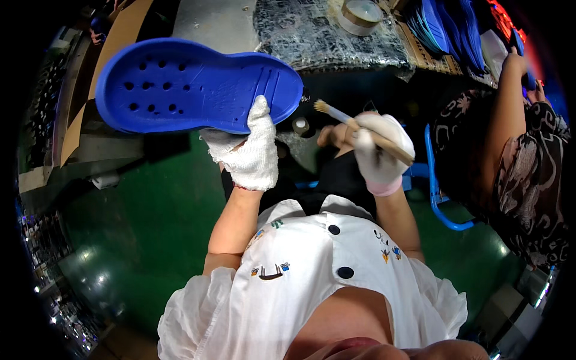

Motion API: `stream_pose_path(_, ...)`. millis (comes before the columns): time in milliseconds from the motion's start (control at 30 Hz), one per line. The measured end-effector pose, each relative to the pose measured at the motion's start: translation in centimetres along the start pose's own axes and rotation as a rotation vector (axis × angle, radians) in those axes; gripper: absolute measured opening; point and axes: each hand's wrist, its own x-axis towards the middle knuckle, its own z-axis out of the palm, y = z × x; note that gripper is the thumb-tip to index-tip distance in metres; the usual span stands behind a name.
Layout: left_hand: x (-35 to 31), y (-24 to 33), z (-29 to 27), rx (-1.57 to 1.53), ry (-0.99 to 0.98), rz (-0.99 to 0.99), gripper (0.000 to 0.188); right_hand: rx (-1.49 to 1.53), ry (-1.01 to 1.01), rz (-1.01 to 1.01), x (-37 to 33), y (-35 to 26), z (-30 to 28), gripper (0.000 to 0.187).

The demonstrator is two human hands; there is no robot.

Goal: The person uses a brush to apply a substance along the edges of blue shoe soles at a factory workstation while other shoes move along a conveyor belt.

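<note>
A blue shoe sole (222, 90) with a cluster of round holes in its wider end is held up at the left, its broad face toward me. My left hand (255, 153), in a white knit glove, grips its narrower end, the thumb lying over the face and the other fingers hidden beneath. In my right hand (384, 147), also white-gloved with a pink cuff, is a brush (391, 146). Its pale bristles point left, a short gap away from the sole's narrow end. The gloved fingers wrap round its handle.
A plastic-wrapped bundle (324, 39) lies on the far table with a tape roll (360, 15) on top. Blue soles (447, 33) are stacked at the far right. Cardboard (123, 45) stands at the left. Another person (507, 114) sits close on my right, beside a blue chair frame (433, 180).
</note>
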Motion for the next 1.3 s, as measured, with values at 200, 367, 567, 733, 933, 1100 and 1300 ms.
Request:
stream_pose_path(200, 1.6, 1.5, 0.9, -0.314, -0.014, -0.372, 0.033, 0.296, 0.200, 0.551, -6.2, 6.3, 1.3, 0.008)
stream_pose_path(367, 0.5, 2.3, 4.2, -0.174, -0.455, -0.479, 0.023, -0.034, -0.142, 0.823, -14.0, 12.3, 4.4, 0.021)
stream_pose_path(567, -1.5, 4.5, 15.1, -0.188, -1.098, -0.439, 0.030, 0.070, 0.008, 0.858, -14.5, 12.7, 4.8, 0.025)
stream_pose_path(733, -0.2, 3.4, 27.5, 0.030, -1.344, -0.119, 0.045, -0.036, -0.130, 0.879, -13.3, 12.8, 4.0, 0.023)
stream_pose_path(933, 3.3, 4.5, 32.0, 0.198, -0.938, -0.073, 0.056, -0.071, -0.127, 0.927, -13.1, 13.2, 4.7, 0.034)
stream_pose_path(1100, 4.8, 9.6, 24.2, 0.053, -1.212, 0.354, 0.043, -0.044, -0.157, 0.914, -12.2, 13.0, 3.5, 0.033)
stream_pose_path(1300, 10.1, 7.5, 12.1, 0.310, -1.507, 0.659, 0.031, -0.018, -0.210, 0.962, -13.2, 13.0, 5.0, 0.035)
